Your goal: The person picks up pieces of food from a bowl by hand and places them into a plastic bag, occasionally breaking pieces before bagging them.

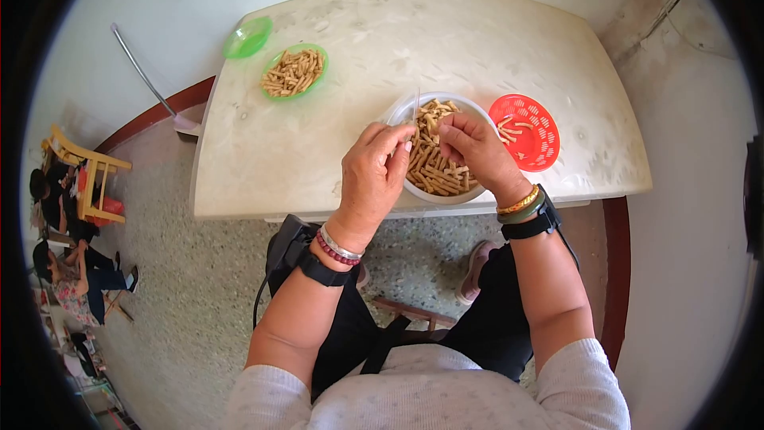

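Note:
A white bowl (481,110) full of short tan snack sticks (439,166) stands near the table's front edge. Over its left rim, my left hand (374,169) is closed, with thumb and fingers pinching a clear plastic bag (403,111); the bag is thin and hard to make out. My right hand (482,153) hovers above the bowl's right side, thumb and forefinger pressed together. Whatever it may hold is hidden by the fingers. Right of the bowl, a red slotted plastic basket (545,139) holds several paler sticks (517,127).
On the table (366,48), a green plate (322,72) heaped with sticks lies at the left, beside a green dish (248,38). Walls border the table's back and right. A wooden chair (95,171) and a seated person (79,279) are on the far left.

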Available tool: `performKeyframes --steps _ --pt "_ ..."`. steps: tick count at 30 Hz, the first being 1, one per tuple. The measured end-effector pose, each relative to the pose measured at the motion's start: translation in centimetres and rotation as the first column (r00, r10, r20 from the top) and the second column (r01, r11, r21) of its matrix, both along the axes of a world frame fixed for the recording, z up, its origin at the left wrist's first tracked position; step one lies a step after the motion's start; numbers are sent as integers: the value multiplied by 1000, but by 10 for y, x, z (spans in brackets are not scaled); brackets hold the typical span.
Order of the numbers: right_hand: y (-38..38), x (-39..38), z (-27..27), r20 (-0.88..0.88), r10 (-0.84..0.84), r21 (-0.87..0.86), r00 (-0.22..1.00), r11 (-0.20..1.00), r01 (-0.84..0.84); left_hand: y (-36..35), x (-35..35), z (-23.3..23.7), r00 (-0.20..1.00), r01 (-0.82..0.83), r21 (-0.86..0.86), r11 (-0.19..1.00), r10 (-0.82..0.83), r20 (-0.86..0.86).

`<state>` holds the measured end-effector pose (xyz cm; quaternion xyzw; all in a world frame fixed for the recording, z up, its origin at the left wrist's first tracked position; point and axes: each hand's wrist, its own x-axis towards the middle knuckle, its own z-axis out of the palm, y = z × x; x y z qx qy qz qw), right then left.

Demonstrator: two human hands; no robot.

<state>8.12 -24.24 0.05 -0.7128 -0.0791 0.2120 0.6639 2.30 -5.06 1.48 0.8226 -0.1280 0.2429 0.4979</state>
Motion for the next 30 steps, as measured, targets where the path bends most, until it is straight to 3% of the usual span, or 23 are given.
performKeyframes --steps 3,5,8,9,15,20,30 --pt "3 -11 4 157 89 11 984 996 -92 -6 2 1 1000 -13 -60 998 14 18" --pt "6 -15 7 164 78 60 983 994 -89 -6 5 -2 999 -12 -69 998 15 50" --pt "9 -15 5 166 57 195 984 977 -90 1 6 -8 995 60 60 996 -65 81" --pt "9 -15 4 162 52 280 985 955 -96 2 6 -8 995 59 31 998 -61 73" --pt "20 -21 3 209 -5 413 978 907 -83 5 7 -11 999 10 -139 990 -15 -37" --pt "20 -19 -1 188 11 451 982 887 -96 2 5 -8 997 4 -153 988 -16 -74" --pt "19 -22 -3 198 -78 439 977 898 -17 -2 2 -6 998 45 -98 994 -40 51"
